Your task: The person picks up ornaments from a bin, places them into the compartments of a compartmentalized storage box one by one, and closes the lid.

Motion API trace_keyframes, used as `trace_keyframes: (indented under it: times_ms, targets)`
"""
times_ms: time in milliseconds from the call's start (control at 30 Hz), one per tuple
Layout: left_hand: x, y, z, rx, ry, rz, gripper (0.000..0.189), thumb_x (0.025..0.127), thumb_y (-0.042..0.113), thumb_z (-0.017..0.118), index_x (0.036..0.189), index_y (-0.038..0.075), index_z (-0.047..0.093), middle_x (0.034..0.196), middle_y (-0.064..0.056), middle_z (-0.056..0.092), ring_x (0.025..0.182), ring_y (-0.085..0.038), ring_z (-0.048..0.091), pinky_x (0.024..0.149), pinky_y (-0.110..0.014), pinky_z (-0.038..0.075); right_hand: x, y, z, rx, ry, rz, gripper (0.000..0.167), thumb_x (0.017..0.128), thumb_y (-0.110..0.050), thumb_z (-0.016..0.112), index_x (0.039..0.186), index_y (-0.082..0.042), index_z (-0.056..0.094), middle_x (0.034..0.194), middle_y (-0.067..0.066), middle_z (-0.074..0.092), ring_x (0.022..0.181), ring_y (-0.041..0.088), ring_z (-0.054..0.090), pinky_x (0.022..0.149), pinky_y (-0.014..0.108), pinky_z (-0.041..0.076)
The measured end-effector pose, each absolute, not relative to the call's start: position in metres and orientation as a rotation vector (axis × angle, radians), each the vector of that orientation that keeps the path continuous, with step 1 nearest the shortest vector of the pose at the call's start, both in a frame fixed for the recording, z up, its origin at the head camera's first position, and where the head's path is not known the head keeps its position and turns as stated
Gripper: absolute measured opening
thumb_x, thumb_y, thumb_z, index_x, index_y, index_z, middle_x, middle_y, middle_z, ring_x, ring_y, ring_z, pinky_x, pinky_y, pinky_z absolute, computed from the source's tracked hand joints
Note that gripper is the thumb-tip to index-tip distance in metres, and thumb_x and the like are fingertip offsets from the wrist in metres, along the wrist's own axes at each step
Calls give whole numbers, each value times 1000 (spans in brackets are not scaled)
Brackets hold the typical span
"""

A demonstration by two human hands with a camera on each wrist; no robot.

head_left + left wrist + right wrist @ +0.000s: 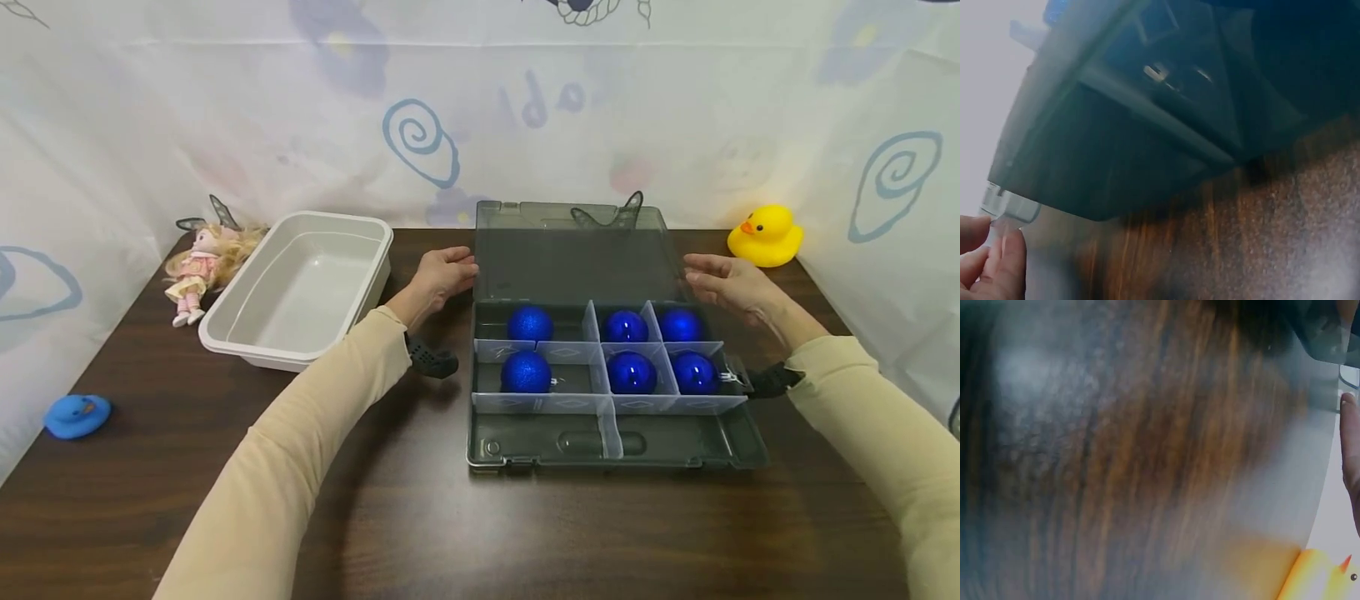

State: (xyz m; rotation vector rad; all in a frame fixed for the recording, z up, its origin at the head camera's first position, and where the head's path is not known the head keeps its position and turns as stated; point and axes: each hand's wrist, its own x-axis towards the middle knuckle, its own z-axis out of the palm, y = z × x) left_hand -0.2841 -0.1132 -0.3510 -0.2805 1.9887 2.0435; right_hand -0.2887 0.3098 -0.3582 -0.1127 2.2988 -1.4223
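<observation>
A smoky see-through divider box (682,437) lies on the table with its lid (577,267) raised at the back. Two glittery blue baubles (525,372) sit in its left compartments, and several shiny blue baubles (632,372) fill smaller cells to the right. My left hand (435,283) is at the lid's left edge, fingertips right at it; in the left wrist view the fingers (1010,265) are beside a clear latch-like tab (1019,209). Over on the right, my right hand (731,287) has its fingers extended toward the lid's right edge, one finger (1350,434) showing in the right wrist view.
Left of the box stands a pale grey basin (296,346), with a doll (197,271) beyond it. A blue toy duck (77,416) sits at the table's left edge, a yellow rubber duck (767,237) at the back right. A patterned curtain (300,125) hangs behind.
</observation>
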Motion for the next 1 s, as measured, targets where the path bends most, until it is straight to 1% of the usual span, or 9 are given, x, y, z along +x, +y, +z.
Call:
trace_keyframes:
  times_ms: [100, 167, 233, 267, 333, 400, 500, 700, 1000]
  targets:
    - [-284, -113, -348, -276, 1985, 2091, 52, 93, -4, 51, 143, 2, 36, 142, -16, 45, 128, -24, 47, 102, -35, 41, -288, 310, -357, -90, 2286, -1527, 67, 97, -29, 50, 149, -1, 17, 144, 5, 42, 92, -13, 55, 88, 14, 46]
    - [-284, -112, -346, -257, 1999, 2116, 50, 94, -2, 52, 142, 3, 40, 135, -13, 51, 121, -21, 53, 101, -35, 42, -288, 310, -356, -84, 2274, -1612, 67, 97, -27, 51, 148, 1, 18, 126, -9, 56, 91, -10, 58, 83, 12, 48]
    - [-284, -111, -344, -214, 2031, 2137, 48, 94, 1, 53, 141, 5, 43, 123, -10, 56, 109, -17, 57, 100, -35, 44, -288, 309, -354, -76, 2267, -1689, 66, 95, -26, 54, 147, 1, 23, 105, -23, 59, 90, -7, 60, 78, 12, 49]
    - [-284, -111, -342, -184, 2066, 2132, 47, 94, 2, 53, 140, 6, 44, 116, -6, 56, 102, -13, 58, 98, -34, 45, -288, 309, -352, -79, 2269, -1719, 65, 94, -25, 56, 146, 0, 26, 100, -25, 61, 89, -6, 61, 77, 12, 50]
    - [-283, -111, -338, -113, 2149, 2109, 46, 95, 6, 54, 139, 8, 46, 104, -1, 56, 88, -9, 56, 93, -31, 48, -286, 310, -349, -84, 2322, -1718, 57, 92, -28, 58, 143, -13, 39, 95, -25, 62, 87, -5, 62, 75, 12, 50]
    - [-283, -111, -334, -43, 2238, 2073, 45, 94, 7, 56, 138, 9, 48, 99, 2, 54, 82, -5, 53, 86, -28, 50, -284, 311, -346, -95, 2403, -1691, 42, 90, -30, 61, 130, -24, 52, 91, -24, 61, 82, -4, 61, 72, 13, 51]
    - [-281, -113, -326, 32, 2341, 2041, 44, 92, 6, 58, 136, 7, 51, 103, -3, 57, 82, -5, 52, 75, -21, 48, -282, 311, -341, -123, 2483, -1705, 20, 91, -25, 61, 110, -29, 57, 85, -19, 59, 73, -1, 59, 66, 13, 51]
    - [-278, -115, -313, 148, 2489, 2070, 43, 88, 1, 62, 131, 3, 55, 122, -19, 60, 88, -9, 55, 69, -16, 42, -280, 304, -329, -229, 2362, -1966, 26, 90, -1, 58, 111, -16, 53, 89, -6, 59, 68, 7, 66, 64, 18, 54]
    - [-278, -119, -308, 250, 2622, 2174, 34, 84, 1, 67, 118, 0, 64, 116, -18, 64, 76, -1, 61, 66, -14, 46, -281, 298, -323, -470, 2258, -2103, 21, 89, 9, 53, 105, -4, 49, 93, 4, 60, 75, 11, 70, 66, 21, 54]
